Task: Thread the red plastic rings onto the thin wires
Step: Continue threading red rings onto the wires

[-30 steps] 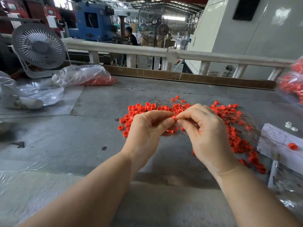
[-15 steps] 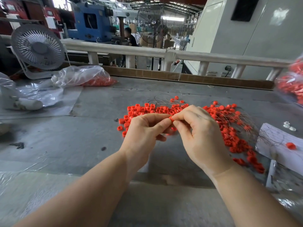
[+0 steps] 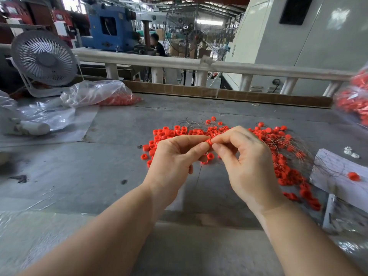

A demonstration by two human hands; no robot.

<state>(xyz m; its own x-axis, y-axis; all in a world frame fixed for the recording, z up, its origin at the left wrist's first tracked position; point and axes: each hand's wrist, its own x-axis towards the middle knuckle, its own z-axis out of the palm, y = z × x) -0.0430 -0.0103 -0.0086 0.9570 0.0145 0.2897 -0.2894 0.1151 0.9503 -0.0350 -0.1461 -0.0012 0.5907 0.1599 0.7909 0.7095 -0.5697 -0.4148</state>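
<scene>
Pinching one red ring (image 3: pixel 209 142) between left hand (image 3: pixel 175 158) and right hand (image 3: pixel 245 158), fingers curled; thin wire (image 3: pixel 199 174) hanging toward 6 o'clock.

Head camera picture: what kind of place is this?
Probably a factory workshop. A big blue machine stands behind the worktable, an industrial fan is nearby, and the table holds heaps of red rings.

Nothing readable from where I'm sitting. The white papers (image 3: pixel 59 26) stuck on the red machinery (image 3: pixel 65 20) at the back left are just blurry patches, and I can't make out any print on them.
</scene>
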